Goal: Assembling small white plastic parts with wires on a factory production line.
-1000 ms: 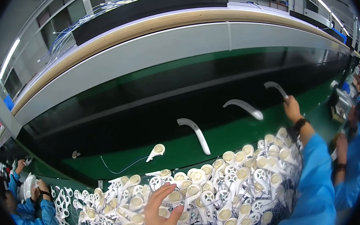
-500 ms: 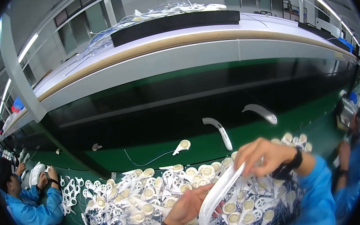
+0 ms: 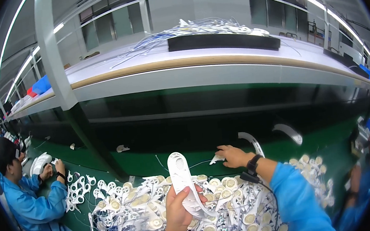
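My left hand (image 3: 178, 209) grips a long white curved plastic band (image 3: 184, 181) with a perforated round end, held upright over a heap of white parts. My right hand (image 3: 233, 155), in a blue sleeve with a black wrist strap, reaches forward and touches a small white part with a thin wire (image 3: 216, 158) on the green belt (image 3: 145, 161). The heap of white earpiece-like parts with tan pads (image 3: 153, 206) lies just below both hands.
Two more white curved bands (image 3: 251, 141) (image 3: 288, 133) lie on the belt to the right. A person in blue (image 3: 29, 195) works at the left with similar parts. A shelf overhead (image 3: 215, 64) carries a black tray and wires. Another person stands at the far right (image 3: 364, 152).
My view has swung upward and left. The white band passed from both hands into my left hand alone, and my right hand has stretched out to the small part on the belt.
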`<state>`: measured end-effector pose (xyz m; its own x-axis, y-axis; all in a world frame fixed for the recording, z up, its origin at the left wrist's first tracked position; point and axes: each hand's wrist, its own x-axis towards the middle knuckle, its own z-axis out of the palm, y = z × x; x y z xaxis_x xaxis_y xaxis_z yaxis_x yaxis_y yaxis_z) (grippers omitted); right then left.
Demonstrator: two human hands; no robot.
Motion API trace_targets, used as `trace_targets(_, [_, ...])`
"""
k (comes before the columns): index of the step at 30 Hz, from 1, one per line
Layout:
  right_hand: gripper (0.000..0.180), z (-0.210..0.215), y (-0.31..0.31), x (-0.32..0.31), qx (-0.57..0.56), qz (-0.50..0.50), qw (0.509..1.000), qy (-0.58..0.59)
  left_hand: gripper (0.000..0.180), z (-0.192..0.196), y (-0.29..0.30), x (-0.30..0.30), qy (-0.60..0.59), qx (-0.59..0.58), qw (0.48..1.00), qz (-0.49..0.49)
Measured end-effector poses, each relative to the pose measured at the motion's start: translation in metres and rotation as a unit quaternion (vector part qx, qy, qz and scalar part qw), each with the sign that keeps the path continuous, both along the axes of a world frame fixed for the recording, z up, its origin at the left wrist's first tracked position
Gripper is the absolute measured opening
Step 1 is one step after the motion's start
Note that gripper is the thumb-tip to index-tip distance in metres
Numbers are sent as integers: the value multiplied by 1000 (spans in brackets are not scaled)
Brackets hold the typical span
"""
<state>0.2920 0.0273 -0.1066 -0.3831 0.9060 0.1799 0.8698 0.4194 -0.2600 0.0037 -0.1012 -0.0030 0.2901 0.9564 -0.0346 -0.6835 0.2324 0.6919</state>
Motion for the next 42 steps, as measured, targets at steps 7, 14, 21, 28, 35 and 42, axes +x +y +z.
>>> trace_targets(7, [26,13,3,-11,-55,-61,994,-65,33,6,-1,-9,16,19,1000,14])
trace_targets(14, [27,85,-50,1,9,-56,998,25,33,10,0,-12,93,69,993,26])
trace_targets(21, [30,155,-104,10,6,-10,995,100,35,9,4,-14,143,98,982,79])
trace_targets(28, [32,185,-153,-3,-34,37,973,226,31,-15,8,-7,257,156,952,53])
trace_targets(35, [35,191,-157,-23,-17,203,950,238,38,-13,-1,2,411,281,867,21])
trace_targets(42, [29,200,-151,-37,-81,153,958,229,44,-2,-5,-3,447,307,840,-5])
